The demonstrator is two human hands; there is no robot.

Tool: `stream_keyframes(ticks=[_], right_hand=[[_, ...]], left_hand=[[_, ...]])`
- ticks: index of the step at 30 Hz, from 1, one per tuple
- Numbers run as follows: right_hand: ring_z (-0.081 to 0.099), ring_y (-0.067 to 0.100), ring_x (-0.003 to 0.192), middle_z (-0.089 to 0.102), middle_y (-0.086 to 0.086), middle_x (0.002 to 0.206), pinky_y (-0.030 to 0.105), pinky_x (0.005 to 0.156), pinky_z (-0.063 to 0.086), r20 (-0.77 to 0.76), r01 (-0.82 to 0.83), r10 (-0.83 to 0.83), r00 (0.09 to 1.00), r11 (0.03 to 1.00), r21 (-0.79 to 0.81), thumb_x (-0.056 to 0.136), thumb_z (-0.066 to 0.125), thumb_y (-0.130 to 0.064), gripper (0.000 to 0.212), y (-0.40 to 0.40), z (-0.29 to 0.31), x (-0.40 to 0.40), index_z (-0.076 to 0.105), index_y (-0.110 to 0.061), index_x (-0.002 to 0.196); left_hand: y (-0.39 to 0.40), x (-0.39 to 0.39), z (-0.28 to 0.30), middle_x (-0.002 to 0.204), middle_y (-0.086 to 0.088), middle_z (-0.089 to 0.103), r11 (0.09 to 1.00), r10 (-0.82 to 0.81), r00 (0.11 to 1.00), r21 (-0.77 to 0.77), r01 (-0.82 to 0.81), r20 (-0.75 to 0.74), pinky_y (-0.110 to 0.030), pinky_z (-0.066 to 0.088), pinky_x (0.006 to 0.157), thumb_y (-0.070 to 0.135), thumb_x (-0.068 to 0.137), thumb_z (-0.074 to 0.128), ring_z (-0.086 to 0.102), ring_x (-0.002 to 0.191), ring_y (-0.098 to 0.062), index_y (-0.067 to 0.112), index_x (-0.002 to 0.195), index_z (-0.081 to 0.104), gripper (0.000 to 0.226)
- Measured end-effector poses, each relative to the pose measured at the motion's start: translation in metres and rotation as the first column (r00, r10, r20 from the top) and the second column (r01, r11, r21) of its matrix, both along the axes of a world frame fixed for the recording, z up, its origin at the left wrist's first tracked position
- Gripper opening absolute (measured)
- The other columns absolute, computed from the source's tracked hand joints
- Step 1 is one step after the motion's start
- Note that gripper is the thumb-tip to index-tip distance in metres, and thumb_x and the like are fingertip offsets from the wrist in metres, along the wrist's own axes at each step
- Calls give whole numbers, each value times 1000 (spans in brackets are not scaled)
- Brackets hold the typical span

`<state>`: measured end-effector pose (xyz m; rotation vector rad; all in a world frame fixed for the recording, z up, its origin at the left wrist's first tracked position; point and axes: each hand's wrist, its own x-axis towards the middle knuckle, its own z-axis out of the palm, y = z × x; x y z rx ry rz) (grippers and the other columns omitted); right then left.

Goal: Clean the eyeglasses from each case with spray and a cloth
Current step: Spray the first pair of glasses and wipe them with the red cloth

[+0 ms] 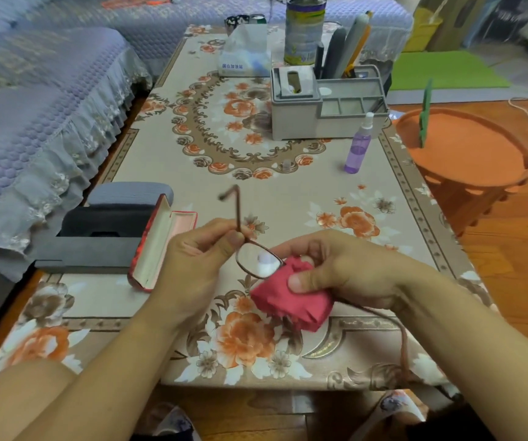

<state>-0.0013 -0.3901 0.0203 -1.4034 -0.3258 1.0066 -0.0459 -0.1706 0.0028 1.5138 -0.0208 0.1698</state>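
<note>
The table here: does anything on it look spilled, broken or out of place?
Nothing stands out. The red case lies open beside the left hand, the spray bottle stands upright, and the glasses look intact against the red cloth.

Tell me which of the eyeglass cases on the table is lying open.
The red case, just left of the left hand, lies open with its pale lining showing. The grey case behind it is shut.

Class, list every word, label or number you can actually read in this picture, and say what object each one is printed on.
Tissue pack: a line of blue Chinese characters on its front, roughly "国山加油站", though the first characters are blurred and uncertain.
Tall can: printing on its label is too blurred to read.
Spray bottle, red open case, eyeglasses: no text visible.
</note>
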Motion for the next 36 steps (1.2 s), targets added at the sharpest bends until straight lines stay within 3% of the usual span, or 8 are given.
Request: stream_keyframes(ticks=[6, 11, 15, 20, 25, 30, 33, 36], right_hand=[[72, 26, 87, 71, 26, 106, 29, 72, 59, -48, 239, -243, 969, 968, -81, 98, 48, 7, 33, -29, -14, 15, 63, 5, 127], [75, 32, 91, 68, 21, 117, 45, 79, 62, 251, 728, -684, 685, 645, -231, 101, 52, 2, 26, -83, -14, 33, 67, -6, 120], [75, 33, 94, 68, 22, 117, 51, 86, 60, 339, 886, -820, 461, 445, -129, 100, 53, 3, 27, -114, -3, 27, 66, -6, 122], [73, 28, 101, 68, 12, 121, 44, 82, 61, 438, 934, -831, 344, 349, -70, 99, 56, -1, 27, -119, 11, 10, 68, -17, 117], [74, 22, 97, 66, 5, 121, 29, 70, 62, 541, 916, -772, 335, 402, 6, 101, 55, -4, 32, -107, 24, -6, 63, -27, 123], [75, 30, 91, 71, 10, 112, 49, 71, 64, 636, 833, -632, 442, 553, -30, 98, 57, -2, 38, -68, 33, -12, 73, -35, 86], [74, 24, 91, 76, 3, 101, 42, 76, 64, 630, 759, -575, 522, 651, -34, 99, 61, -13, 21, -48, 38, -16, 74, -28, 97], [72, 9, 97, 76, -13, 105, 24, 83, 58, 561, 543, -447, 697, 840, -6, 105, 50, -18, 25, -23, 45, -29, 73, -26, 112]], left_hand=[[4, 4, 1, 88, 16, 75, 983, 168, 985, 73, -170, 30, -16, 50, 85, 28, 83, 66, 67, 90, -1, 35, 86, 79, 16], [10, 2, 2, 94, 12, 70, 867, 308, 916, 320, -381, 257, -24, 53, 87, 27, 86, 67, 64, 94, -5, 16, 100, 75, 20], [-15, -3, -15, 94, -3, 66, 699, 82, 849, 577, -423, 522, -25, 47, 85, 11, 86, 75, 57, 93, -17, 9, 97, 78, 11], [-40, 7, -51, 97, -4, 70, 473, -201, 807, 776, -416, 555, -45, 45, 77, 14, 87, 77, 57, 96, -30, 11, 95, 80, 9], [-52, 7, -64, 108, -6, 68, 346, -310, 842, 878, -332, 441, -41, 38, 82, 6, 75, 86, 53, 103, -31, 17, 99, 78, 27], [-56, 1, -54, 136, -9, 53, 225, -268, 920, 947, -230, 287, -46, 40, 94, -8, 72, 80, 45, 123, -34, 32, 139, 59, 81], [-50, -12, -28, 136, 5, 50, 506, -128, 976, 858, -88, 175, -29, 42, 98, 7, 95, 63, 46, 122, -14, 40, 145, 49, 62], [-35, -27, 5, 121, 10, 68, 974, -126, 955, 152, 171, -267, -26, 47, 91, 39, 99, 60, 64, 105, -4, 44, 131, 62, 33]])
